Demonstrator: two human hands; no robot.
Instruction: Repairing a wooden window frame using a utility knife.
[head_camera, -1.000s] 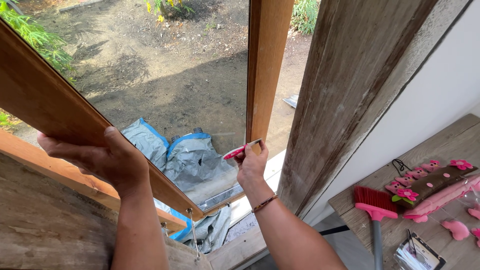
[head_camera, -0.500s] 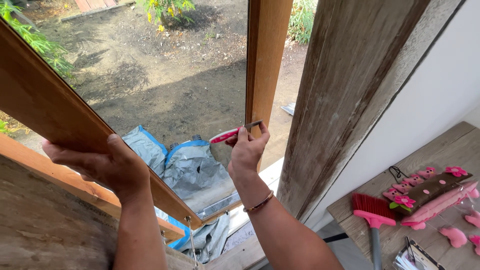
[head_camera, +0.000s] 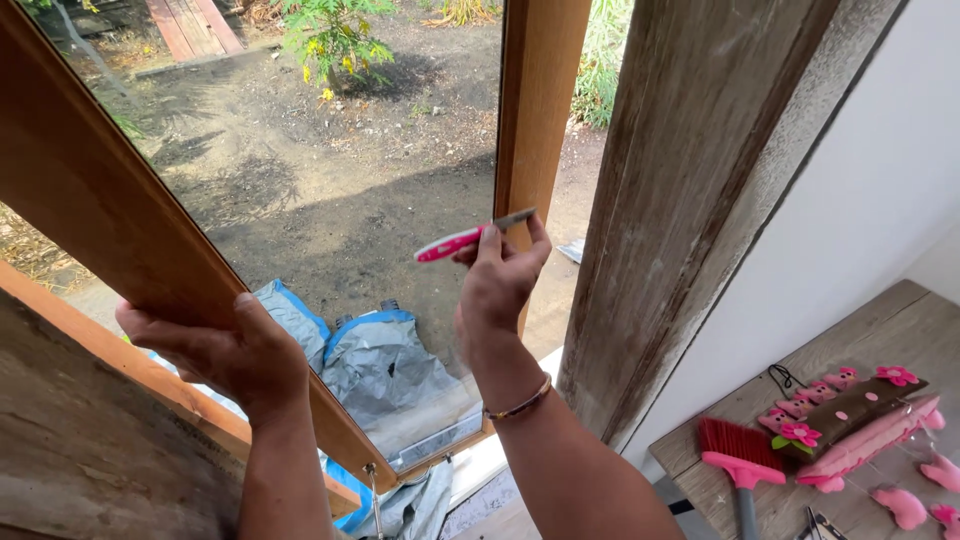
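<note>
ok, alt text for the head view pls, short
Seen from above, the right hand holds a pink-handled scraper with its blade against the upright of a wooden window frame, while the left hand grips the frame's slanted edge. Through the glass lie bare soil and grey-and-blue bags; a pink brush sits on a table lower right.

**Around the window: garden, post and a cluttered table**

Through the glass lies bare, shaded soil, with a yellow-flowered plant near the top edge and reddish planks in the top left corner. Below the sill, crumpled grey plastic sheeting with blue tape sits on the ground. A weathered grey wooden post rises against the white wall. In the lower right corner stands a wooden table; on it lie a pink-handled brush with red bristles and brown and pink felt pieces with flowers.
</note>
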